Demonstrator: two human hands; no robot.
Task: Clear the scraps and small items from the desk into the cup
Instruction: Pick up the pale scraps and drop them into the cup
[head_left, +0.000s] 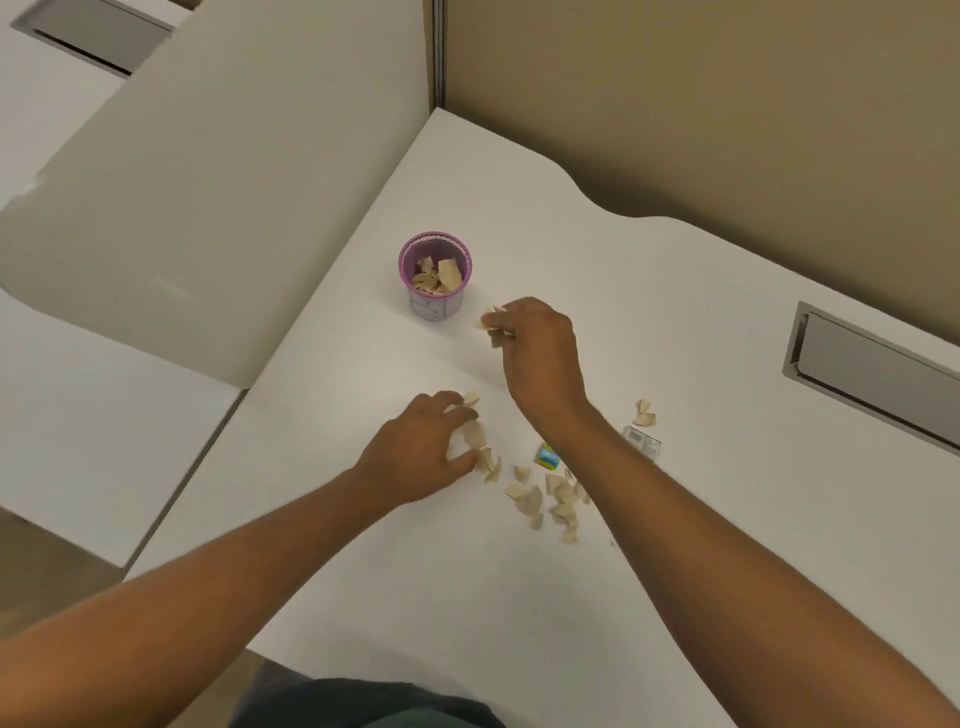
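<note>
A purple mesh cup (435, 306) stands on the white desk (675, 322), with several beige paper scraps inside. My right hand (540, 353) hovers just right of the cup, fingers pinched on a few scraps (492, 325). My left hand (421, 447) rests lower on the desk, fingers curled around scraps (480, 441) lying by its fingertips. A loose pile of beige scraps (550, 499) lies right of the left hand. Beside it are a small blue item (546, 456), a small barcode label (642, 442) and two more scraps (644, 414).
Beige partition walls (727, 104) enclose the desk's back corner. A grey cable hatch (872, 374) is set into the desk at the right. A lower white surface (104, 415) adjoins on the left.
</note>
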